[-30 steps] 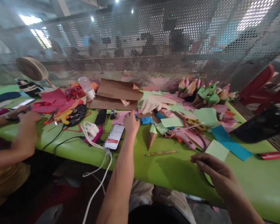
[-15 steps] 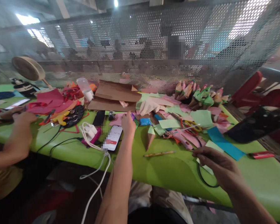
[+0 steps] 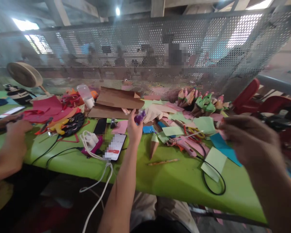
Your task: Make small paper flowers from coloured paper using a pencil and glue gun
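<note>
My left hand is closed on a small shiny purple packet, lifted over the middle of the green table. Blurred and raised at the right, my right hand has its fingers pressed together; whatever lies between the fingertips is too smeared to name. Below that hand lie blue paper and a pale green sheet. A pink glue gun with a black cord rests nearby. Close to my left hand are a blue packet, a paper cone and a pencil.
A lit phone with white cables lies left of my forearm. Brown cardboard, paper scraps and several paper flower cones fill the table's back, before a perforated metal screen. A co-worker's hand works at the left.
My left hand has risen slightly with the purple packet, which now shows clearly. My right hand has moved up and right from beside the glue gun's cord, uncovering the pale green sheet.
</note>
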Demonstrator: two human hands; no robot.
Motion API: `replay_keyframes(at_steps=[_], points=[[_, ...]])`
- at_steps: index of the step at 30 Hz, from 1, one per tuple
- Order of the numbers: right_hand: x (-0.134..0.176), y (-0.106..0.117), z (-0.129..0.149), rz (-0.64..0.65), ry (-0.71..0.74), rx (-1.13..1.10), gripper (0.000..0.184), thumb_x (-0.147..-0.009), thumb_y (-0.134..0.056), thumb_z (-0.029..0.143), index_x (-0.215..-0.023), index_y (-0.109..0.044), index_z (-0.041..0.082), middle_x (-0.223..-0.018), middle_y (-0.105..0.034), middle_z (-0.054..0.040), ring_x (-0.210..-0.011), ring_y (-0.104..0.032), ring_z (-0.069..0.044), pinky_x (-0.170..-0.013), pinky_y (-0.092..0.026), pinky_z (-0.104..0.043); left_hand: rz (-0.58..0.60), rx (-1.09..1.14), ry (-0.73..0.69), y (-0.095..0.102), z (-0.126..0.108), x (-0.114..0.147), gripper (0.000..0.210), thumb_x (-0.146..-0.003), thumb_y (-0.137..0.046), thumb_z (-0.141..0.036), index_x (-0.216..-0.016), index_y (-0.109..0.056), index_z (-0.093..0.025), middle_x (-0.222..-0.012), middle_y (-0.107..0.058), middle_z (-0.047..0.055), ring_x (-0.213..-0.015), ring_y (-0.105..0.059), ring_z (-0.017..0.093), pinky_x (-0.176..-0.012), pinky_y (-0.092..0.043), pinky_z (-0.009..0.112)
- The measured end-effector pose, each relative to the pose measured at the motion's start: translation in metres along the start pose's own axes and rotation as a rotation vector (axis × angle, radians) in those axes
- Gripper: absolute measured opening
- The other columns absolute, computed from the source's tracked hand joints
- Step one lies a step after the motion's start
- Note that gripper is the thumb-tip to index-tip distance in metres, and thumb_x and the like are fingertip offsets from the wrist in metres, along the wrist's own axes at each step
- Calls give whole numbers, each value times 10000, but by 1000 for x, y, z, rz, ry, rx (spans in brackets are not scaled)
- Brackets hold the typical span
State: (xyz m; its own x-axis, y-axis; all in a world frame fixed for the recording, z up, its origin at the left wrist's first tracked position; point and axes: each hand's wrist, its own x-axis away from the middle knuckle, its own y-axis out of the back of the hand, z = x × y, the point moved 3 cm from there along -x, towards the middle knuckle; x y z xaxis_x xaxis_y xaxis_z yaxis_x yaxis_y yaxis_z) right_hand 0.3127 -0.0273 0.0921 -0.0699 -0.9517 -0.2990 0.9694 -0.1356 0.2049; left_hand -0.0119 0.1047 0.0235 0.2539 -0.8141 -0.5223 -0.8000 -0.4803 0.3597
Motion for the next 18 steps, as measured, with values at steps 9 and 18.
replay_keyframes(at_steps=[9,18], points=[[-75,-143,-22,223,-14,-149,613,-641,-916,518,-1132,-702,218,-957,-724,-42,-779,-629,-184,-753,-523,-343,134,605,145,-10,-32,21,630,-727,-810,-145,-1320,-616,-233,-1028,-753,48,-928,-758,215,-871,-627,367],[-84,-157,-51,185,26,-98,528,-596,-901,582,-923,-745,198,-759,-693,-15,-686,-584,-187,-653,-483,-318,233,671,213,-15,-26,41,566,-687,-869,-183,-1194,-620,-215,-1046,-753,50,-953,-739,195,-871,-594,322]])
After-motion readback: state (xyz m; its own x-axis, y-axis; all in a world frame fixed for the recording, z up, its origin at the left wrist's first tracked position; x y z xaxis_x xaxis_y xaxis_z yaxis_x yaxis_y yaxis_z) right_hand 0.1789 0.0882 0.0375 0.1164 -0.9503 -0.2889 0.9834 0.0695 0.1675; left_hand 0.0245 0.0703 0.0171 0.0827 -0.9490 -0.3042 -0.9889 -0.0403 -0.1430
